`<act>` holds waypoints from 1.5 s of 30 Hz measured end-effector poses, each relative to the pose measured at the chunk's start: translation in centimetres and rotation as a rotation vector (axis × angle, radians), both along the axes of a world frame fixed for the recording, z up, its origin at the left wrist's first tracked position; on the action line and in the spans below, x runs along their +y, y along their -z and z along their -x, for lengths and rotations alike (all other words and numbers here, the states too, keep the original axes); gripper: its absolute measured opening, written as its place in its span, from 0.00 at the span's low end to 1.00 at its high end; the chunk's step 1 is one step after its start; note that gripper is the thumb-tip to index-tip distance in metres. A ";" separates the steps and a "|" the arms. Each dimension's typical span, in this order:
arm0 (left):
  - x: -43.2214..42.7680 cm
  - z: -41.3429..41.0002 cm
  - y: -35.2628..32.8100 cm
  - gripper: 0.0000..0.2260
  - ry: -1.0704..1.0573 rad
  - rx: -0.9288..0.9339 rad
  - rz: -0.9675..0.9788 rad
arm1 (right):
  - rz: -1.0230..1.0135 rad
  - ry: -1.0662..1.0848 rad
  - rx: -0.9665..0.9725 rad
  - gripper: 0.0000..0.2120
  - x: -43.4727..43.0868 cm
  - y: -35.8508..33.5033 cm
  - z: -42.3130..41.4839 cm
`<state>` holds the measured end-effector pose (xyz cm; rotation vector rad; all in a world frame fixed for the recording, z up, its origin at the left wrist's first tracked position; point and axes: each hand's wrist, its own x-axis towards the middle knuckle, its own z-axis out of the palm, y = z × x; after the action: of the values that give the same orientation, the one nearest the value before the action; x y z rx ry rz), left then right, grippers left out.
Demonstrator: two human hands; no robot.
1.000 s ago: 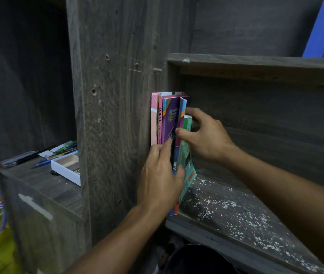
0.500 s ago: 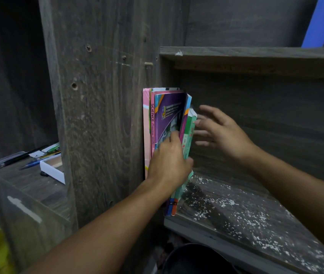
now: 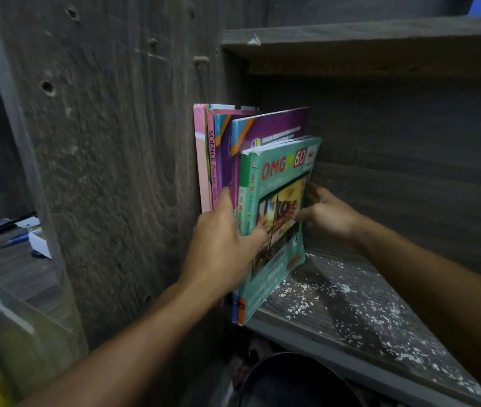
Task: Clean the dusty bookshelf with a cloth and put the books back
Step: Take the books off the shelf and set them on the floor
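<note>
Several books stand upright at the left end of a grey wooden shelf (image 3: pixel 351 304), against the tall side panel (image 3: pixel 116 157). A pink Science book (image 3: pixel 211 165) is leftmost, with a purple book (image 3: pixel 271 127) behind a teal book (image 3: pixel 280 207) whose cover leans out to the right. My left hand (image 3: pixel 221 245) grips the spines of the teal book and its neighbours from the front. My right hand (image 3: pixel 327 212) holds the teal book's far edge, thumb on the cover. No cloth is in view.
White specks of dust or flaked paint cover the shelf board to the right of the books. An upper shelf (image 3: pixel 380 33) overhangs. At left a lower surface holds pens (image 3: pixel 16 239) and a white box (image 3: pixel 39 245). A dark round bin (image 3: pixel 292 383) sits below.
The teal book's cover has swung out to the right. My right hand, open in mid-air half a second ago, now holds its far edge. The camera moved closer.
</note>
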<state>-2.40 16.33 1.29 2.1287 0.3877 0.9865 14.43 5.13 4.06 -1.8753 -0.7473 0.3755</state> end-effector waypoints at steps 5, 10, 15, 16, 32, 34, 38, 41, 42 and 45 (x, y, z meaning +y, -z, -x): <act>0.9 0.7 -0.1 0.18 0.063 -0.015 0.067 | -0.106 -0.002 0.151 0.36 0.4 0.6 -1.7; 0.7 0.9 0.2 0.17 0.088 -0.025 0.087 | -0.163 -0.057 0.271 0.22 0.5 0.6 -2.4; 0.7 1.2 0.9 0.18 0.112 0.056 0.042 | -0.231 -0.150 0.331 0.34 1.0 0.6 -2.5; 0.8 1.3 1.0 0.18 0.122 0.071 0.036 | -0.249 -0.153 0.333 0.35 1.1 0.7 -2.6; 1.2 2.1 1.7 0.15 0.214 0.052 0.068 | -0.427 -0.160 0.265 0.18 -1.3 1.1 -2.6; 1.2 2.1 1.3 0.15 0.205 0.068 0.062 | -0.474 -0.137 0.261 0.22 -1.7 1.2 -1.9; 1.0 2.1 -0.1 0.16 0.230 0.115 0.064 | -0.571 -0.051 0.266 0.25 -3.4 0.6 -0.3; 0.9 1.5 -1.5 0.20 0.248 0.157 0.042 | -0.619 0.035 0.223 0.24 -5.5 -0.3 1.0; 0.7 1.2 -2.0 0.24 0.256 0.185 0.027 | -0.629 0.068 0.197 0.23 -6.4 -0.6 1.3; -0.2 -0.1 -3.4 0.29 0.308 0.255 -0.025 | -0.654 0.188 0.131 0.20 -9.2 -1.1 2.4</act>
<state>-2.33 16.14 4.67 2.2587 0.1614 0.5508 12.04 -4.10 5.18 -1.2741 -0.5153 0.1078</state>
